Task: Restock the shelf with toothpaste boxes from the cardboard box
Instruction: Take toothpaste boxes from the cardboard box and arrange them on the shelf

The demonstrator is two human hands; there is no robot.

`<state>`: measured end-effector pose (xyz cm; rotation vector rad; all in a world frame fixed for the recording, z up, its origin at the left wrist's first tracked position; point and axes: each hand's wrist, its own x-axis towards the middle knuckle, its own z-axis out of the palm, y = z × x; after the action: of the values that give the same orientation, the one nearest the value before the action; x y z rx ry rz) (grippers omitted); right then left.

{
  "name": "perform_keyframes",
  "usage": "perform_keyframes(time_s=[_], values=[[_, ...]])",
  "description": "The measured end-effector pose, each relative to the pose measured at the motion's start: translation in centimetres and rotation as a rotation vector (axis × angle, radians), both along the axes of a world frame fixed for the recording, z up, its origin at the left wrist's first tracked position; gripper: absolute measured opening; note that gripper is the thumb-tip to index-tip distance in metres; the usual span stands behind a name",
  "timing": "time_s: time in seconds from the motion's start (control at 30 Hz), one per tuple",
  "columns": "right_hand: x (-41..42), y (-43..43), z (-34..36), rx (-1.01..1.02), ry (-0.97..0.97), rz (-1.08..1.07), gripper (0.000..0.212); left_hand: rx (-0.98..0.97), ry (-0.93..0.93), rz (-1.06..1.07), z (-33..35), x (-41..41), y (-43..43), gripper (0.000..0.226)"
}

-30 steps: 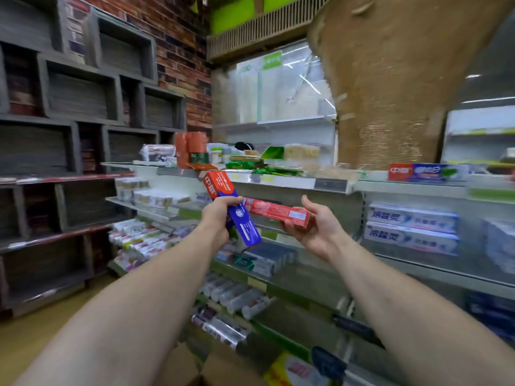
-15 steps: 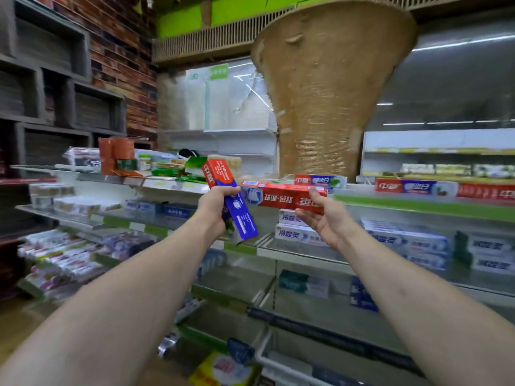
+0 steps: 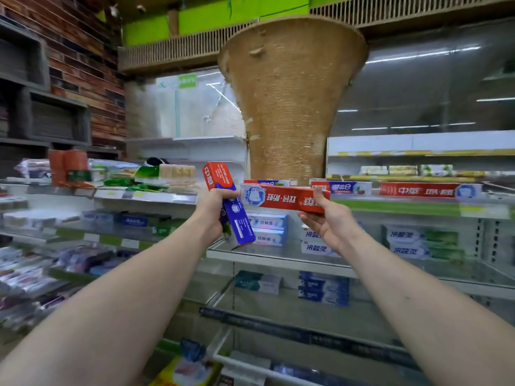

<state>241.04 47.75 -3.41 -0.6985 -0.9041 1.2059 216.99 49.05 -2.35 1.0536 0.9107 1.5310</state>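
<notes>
Fingers (image 3: 223,194) of the left hand (image 3: 213,213) curl tightly round a slim rectangular toothpaste carton (image 3: 239,220) of glossy card, red above and blue below. It stands almost upright, its top tipped toward eleven o'clock. The right hand (image 3: 327,224) pinches the end of a long red carton (image 3: 278,197), with the thumb pressed on the printed face and the fingers cupped beneath. This one lies level, its white-and-blue end pointing to nine o'clock, just beside the left hand. At three o'clock, matching red cartons (image 3: 418,190) lie lengthwise on the top shelf (image 3: 390,209), which has a green edge strip. At six o'clock, pale blue-and-white boxes (image 3: 323,288) are stacked on lower shelves. A flared column (image 3: 289,107) of coarse woven fibre rises at twelve o'clock, and a rough brick wall (image 3: 83,51) stands at ten.
</notes>
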Motion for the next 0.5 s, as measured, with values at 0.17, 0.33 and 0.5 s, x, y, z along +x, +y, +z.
perform_keyframes(time_s=[0.17, 0.33, 0.5], values=[[3.2, -0.6, 0.6, 0.051, 0.104, -0.038, 0.034, 0.021, 0.044, -0.086, 1.0, 4.6, 0.1, 0.072], [5.3, 0.5, 1.9, 0.100, 0.122, -0.088, 0.012, 0.044, 0.091, -0.206, 2.4, 8.9, 2.1, 0.073], [7.4, 1.5, 3.0, 0.096, -0.022, -0.187, 0.010, 0.043, 0.126, -0.260, 3.4, 11.9, 4.7, 0.026]])
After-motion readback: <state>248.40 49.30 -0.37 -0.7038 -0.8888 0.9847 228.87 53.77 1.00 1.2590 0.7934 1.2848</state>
